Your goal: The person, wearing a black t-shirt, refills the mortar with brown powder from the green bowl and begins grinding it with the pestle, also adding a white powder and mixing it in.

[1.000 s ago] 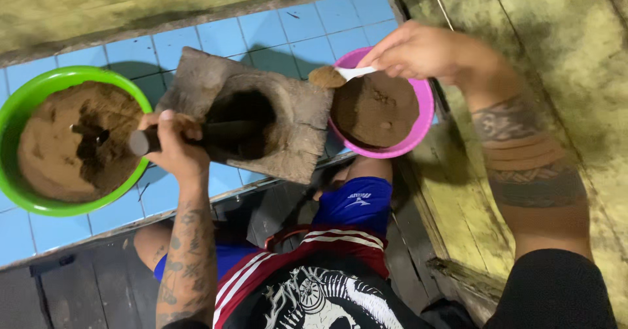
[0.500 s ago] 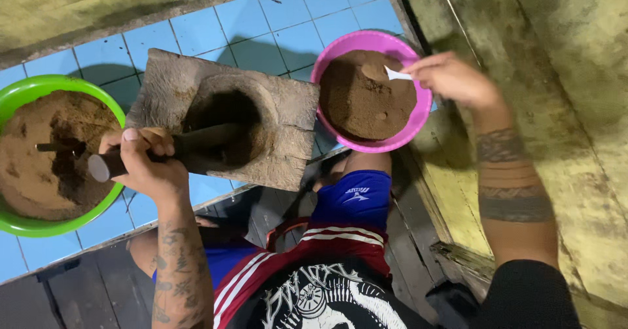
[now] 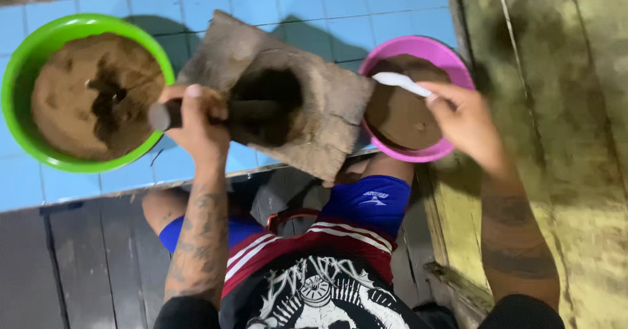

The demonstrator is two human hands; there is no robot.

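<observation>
Left hand (image 3: 196,123) fingers grip dark round pestle handle (image 3: 216,112) w/ grey stone mortar slab (image 3: 327,106); right hand (image 3: 468,123) fingers pinch white plastic spoon (image 3: 400,82) over pink round bowl (image 3: 451,57).

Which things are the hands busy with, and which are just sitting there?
Busy with:
- dark pestle, left hand wrapped around it
- wooden mortar block
- white spoon, held by the right hand
- pink bowl of brown paste

Just sitting there:
- green bowl of brown paste
- blue tiles

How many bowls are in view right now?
2. A green bowl of brown material sits on the blue tiles beside the left hand. A pink bowl is on the other side, where the right hand holds a white spoon. None seem hidden.
</observation>
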